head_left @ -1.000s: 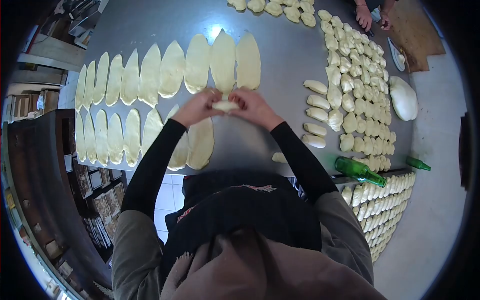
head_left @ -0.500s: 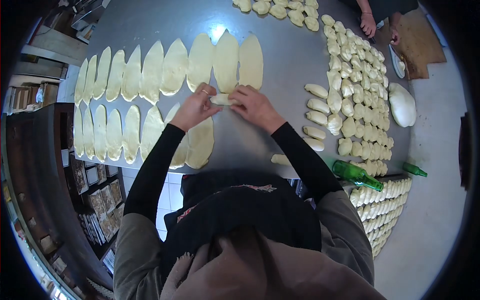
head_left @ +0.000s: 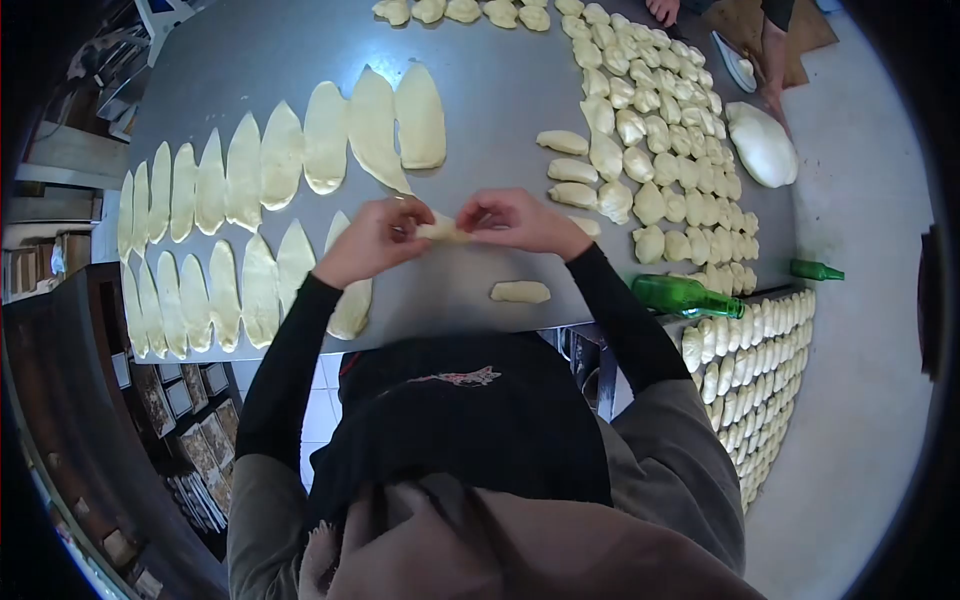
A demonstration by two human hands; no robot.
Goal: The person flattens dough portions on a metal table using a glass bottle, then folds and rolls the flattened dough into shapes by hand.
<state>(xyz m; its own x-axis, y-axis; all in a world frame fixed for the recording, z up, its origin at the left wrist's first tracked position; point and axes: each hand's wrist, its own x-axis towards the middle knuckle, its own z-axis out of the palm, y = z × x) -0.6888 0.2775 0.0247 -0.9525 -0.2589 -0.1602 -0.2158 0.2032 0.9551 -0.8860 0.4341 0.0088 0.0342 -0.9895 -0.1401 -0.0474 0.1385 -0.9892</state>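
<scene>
Between my two hands, over the steel table, is a small dough roll [head_left: 436, 230], slightly blurred and partly covered by fingers. My left hand [head_left: 383, 238] has its fingers closed around the roll's left end. At the other end, my right hand [head_left: 520, 222] pinches the dough with thumb and fingertips. Just beyond, a flat dough strip [head_left: 375, 130] has its near end drawn to a thin point toward my left hand. Another flat dough strip [head_left: 420, 118] lies to its right. A finished-looking dough roll [head_left: 520, 292] lies nearer me, below my right hand.
Two rows of flat dough strips [head_left: 211, 180] cover the table's left. Many dough pieces [head_left: 655, 135] and a large dough lump [head_left: 762, 145] lie right, near a co-worker's hand [head_left: 773, 95]. A green bottle [head_left: 688, 296] lies by the right edge, above a tray of rolls [head_left: 755, 350].
The view has shifted, so the table's contents sit further left. My hands still hold the roll, now nearer me relative to the strips. The co-worker's arm has reached to the large dough lump.
</scene>
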